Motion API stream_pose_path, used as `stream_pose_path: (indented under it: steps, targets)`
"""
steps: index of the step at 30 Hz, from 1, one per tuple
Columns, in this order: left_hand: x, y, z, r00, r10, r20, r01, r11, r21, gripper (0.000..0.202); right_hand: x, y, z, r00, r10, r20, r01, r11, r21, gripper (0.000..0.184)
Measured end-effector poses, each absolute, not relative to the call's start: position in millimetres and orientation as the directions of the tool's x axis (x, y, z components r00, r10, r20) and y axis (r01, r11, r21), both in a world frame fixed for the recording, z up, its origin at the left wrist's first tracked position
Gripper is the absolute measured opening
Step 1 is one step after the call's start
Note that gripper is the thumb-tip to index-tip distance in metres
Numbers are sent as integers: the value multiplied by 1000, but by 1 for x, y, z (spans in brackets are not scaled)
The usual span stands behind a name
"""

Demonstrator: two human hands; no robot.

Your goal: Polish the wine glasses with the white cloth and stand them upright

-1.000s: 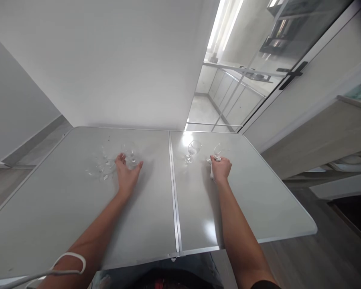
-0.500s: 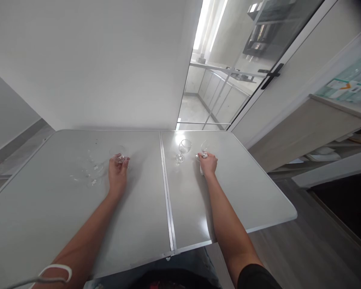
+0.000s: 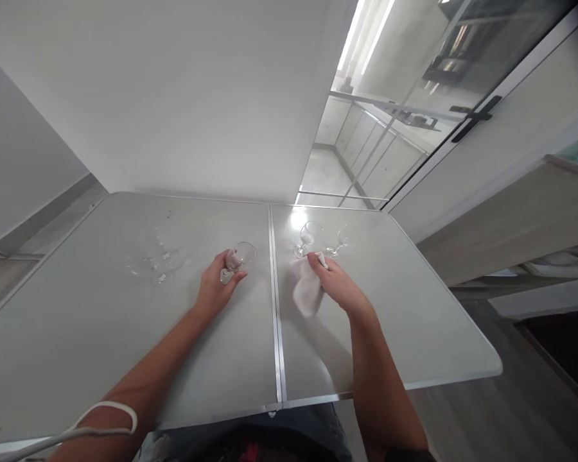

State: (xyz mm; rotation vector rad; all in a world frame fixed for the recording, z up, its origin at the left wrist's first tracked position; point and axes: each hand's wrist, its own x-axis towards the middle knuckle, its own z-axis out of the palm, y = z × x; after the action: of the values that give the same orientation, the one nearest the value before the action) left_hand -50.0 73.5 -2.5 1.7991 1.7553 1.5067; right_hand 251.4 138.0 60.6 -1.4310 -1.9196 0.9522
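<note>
A pale table (image 3: 226, 366) carries clustered clear glassware (image 3: 161, 260) on its left half, too faint to count. A person's right hand (image 3: 341, 287) clamps a white cloth (image 3: 308, 292) beside two upright wine glasses (image 3: 312, 232); the left hand (image 3: 216, 282) closes around a stemmed glass (image 3: 243, 255) left of the metal seam (image 3: 276, 308).

Your left hand (image 3: 215, 282) gripped a stemmed glass (image 3: 243, 255) over the pale table (image 3: 404, 321), left of its metal seam (image 3: 275, 308). Your right hand (image 3: 341, 287) held a white cloth (image 3: 308, 292) just beside two more glasses (image 3: 311, 234), while a glass cluster (image 3: 162, 261) sat farther left.
</note>
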Motion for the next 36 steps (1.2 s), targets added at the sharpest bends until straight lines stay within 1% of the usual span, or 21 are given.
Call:
stream_pose_path:
  steps: [1,2,3,4,5,7,10,12,15,18,20,21,23,25,26,28,30,32,33,34,36]
  targets:
    - [-49,72,-2,-218,841,496,622,-272,735,45,241,135,61,-308,947,-85,461,71,-884,45]
    - [-48,71,-1,-208,844,493,626,-273,731,45,232,133,62,-333,922,-196,348,-73,-935,43]
    - [-48,70,0,-202,847,492,630,-272,727,45,224,132,63,-367,884,-290,219,-220,-951,40]
    - [-48,70,1,-199,848,491,634,-271,724,44,217,132,64,-400,847,-350,97,-340,-935,38]
    - [-48,69,2,-200,848,491,636,-269,723,44,213,132,64,-421,823,-381,3,-419,-908,36]
    - [-49,69,4,-210,849,485,635,-259,727,43,207,133,63,-458,784,-420,-111,-519,-848,33]
    - [-50,70,7,-226,851,474,645,-234,727,42,207,137,58,-475,757,-449,-159,-576,-802,35]
    - [-51,71,8,-220,851,477,667,-225,710,43,209,139,54,-483,765,-426,-172,-560,-810,34]
    - [-52,71,8,-188,843,504,705,-241,667,43,209,141,47,-488,781,-390,-204,-536,-819,21]
    - [-53,71,8,-142,826,545,749,-271,605,44,209,142,43,-439,809,-391,-199,-511,-836,24]
    - [-52,70,8,-108,810,577,778,-292,556,44,208,142,46,-420,837,-352,-196,-462,-865,28]
    - [-52,70,9,-93,798,596,791,-304,531,45,208,141,49,-407,861,-305,-204,-411,-889,33]
    - [-50,68,10,-57,778,626,816,-326,478,46,206,137,56,-330,933,-146,-202,-221,-954,42]
    - [-48,67,11,-14,768,640,839,-339,426,47,203,131,59,-187,980,64,-102,45,-994,42]
    - [-47,66,11,6,769,640,850,-341,402,47,201,128,59,-133,978,159,-22,158,-987,39]
    - [-46,65,10,39,771,635,866,-343,363,46,197,122,54,-101,948,301,130,312,-941,34]
    - [-45,64,9,65,774,630,870,-353,343,45,193,118,47,-168,905,392,200,420,-885,36]
    - [-45,63,8,88,774,627,870,-367,331,46,191,116,42,-336,824,457,206,538,-817,44]
    - [-45,62,7,98,770,630,869,-375,323,46,192,117,41,-440,763,474,190,595,-781,51]
    - [-45,61,7,115,765,634,867,-389,312,46,193,118,40,-543,693,474,162,640,-751,60]
    - [-47,59,7,180,752,634,852,-441,283,44,195,122,41,-705,563,431,106,684,-722,77]
